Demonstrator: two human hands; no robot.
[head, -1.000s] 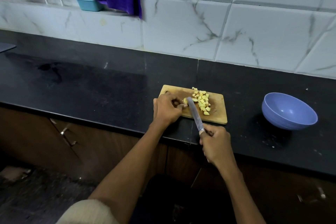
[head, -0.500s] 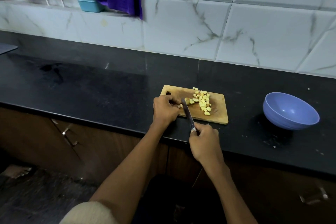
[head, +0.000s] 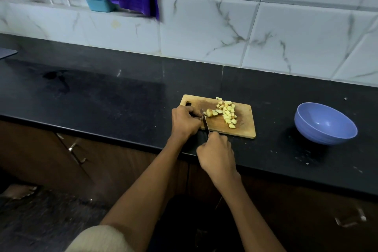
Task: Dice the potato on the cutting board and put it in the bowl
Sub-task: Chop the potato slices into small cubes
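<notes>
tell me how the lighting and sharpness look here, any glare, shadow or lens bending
Head view: dim, soft light; the bowl casts a dark shadow toward the near left on the counter; faint glints on the counter near the wall; the tile lines and the counter edge bow from the wide lens; the potato dice and the knife read soft, fine detail lost.

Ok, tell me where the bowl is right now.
In the head view the blue bowl sits on the black counter at the right, apart from the cutting board to its left.

Knife (head: 205, 123) handle inside the right hand (head: 217, 156); potato remnant under the left hand (head: 185, 121).
</notes>
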